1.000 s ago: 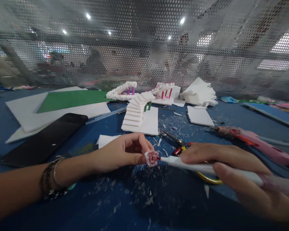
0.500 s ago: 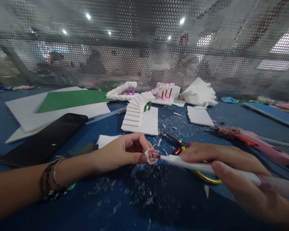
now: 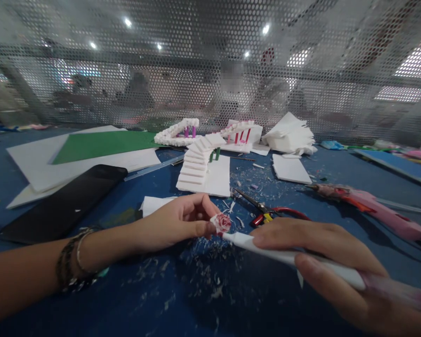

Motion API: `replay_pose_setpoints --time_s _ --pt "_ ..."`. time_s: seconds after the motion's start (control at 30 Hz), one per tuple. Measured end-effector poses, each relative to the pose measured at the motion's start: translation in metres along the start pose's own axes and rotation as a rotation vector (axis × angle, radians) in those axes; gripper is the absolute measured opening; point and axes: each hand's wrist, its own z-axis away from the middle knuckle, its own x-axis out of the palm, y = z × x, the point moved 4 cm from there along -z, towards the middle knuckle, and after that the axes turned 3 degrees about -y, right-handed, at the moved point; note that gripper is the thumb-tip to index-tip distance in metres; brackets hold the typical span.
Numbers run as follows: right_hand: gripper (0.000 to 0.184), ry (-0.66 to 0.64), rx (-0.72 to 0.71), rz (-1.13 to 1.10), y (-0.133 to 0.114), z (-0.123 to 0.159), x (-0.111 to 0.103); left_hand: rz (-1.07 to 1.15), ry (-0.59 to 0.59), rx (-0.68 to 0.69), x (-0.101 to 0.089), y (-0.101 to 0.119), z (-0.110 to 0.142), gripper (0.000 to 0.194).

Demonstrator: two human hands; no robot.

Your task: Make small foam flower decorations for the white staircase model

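Between the thumb and fingers of my left hand (image 3: 182,220) is a small white rose (image 3: 222,223) with red on its petal edges. My right hand (image 3: 333,257) grips a white marker (image 3: 280,252) with a pinkish rear end. The marker's tip is at the lower edge of the rose; whether it touches cannot be made out. Just beyond my right hand lie scissors (image 3: 266,213) with red and yellow handles, partly covered by the hand. White shavings (image 3: 214,271) are scattered on the blue table (image 3: 182,304) below.
Ahead stands a white model staircase (image 3: 194,166), with other white models behind. A black phone (image 3: 66,201) and green sheet (image 3: 105,146) lie left. To the right are a pink glue gun (image 3: 375,206) and stacked white sheets (image 3: 289,135). A perforated metal screen (image 3: 203,61) closes off the back.
My right hand and the marker have shifted left and slightly down, the tip going from the rose's right side to its lower edge. More of the scissors shows. My left hand stays almost still.
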Motion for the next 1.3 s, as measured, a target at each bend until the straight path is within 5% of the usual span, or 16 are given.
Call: replay_pose_setpoints --time_s 0.83,1.3 --pt "0.033 -0.027 -0.015 0.026 0.0001 0.0037 -0.0018 -0.035 -0.023 0.002 0.0017 0.0015 -0.0015 0.011" --pt "0.03 -0.012 -0.162 0.16 -0.0026 0.0006 -0.0021 -0.047 -0.012 -0.017 0.0025 0.0013 -0.0021 0.014"
